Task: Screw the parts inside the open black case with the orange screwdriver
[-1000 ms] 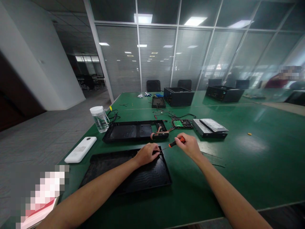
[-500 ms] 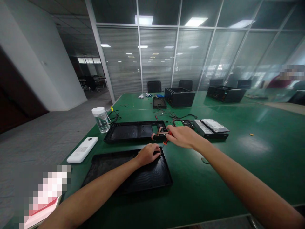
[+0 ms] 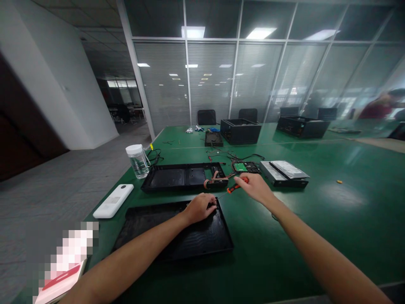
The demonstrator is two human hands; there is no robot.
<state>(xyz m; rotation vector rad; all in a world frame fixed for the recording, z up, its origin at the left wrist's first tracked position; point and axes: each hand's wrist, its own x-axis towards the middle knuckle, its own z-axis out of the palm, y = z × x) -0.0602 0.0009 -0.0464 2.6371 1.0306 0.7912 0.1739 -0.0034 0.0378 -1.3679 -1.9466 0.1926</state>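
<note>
A red-and-black screwdriver (image 3: 233, 188) is gripped in my right hand (image 3: 253, 185), its thin shaft slanting down to the left. The tip reaches the far right corner of a shallow black plastic cover (image 3: 202, 236). At that same corner my left hand (image 3: 201, 207) is closed, fingertips pinched beside the tip; what they hold, if anything, is too small to make out. Just beyond lies a black plastic frame (image 3: 171, 178), with a bundle of striped wires (image 3: 217, 181) at its right end.
A water bottle (image 3: 137, 161) and a white power bank (image 3: 114, 201) are at the left. Metal drives (image 3: 284, 172), a green circuit board (image 3: 240, 167) and loose cables lie beyond my right hand. Black computer cases (image 3: 241, 131) stand farther back, and a small yellow object (image 3: 339, 182) rests right.
My right hand has moved right and tilted the screwdriver lower, with its tip still by the cover's corner. My left hand keeps its place there. The view has shifted slightly.
</note>
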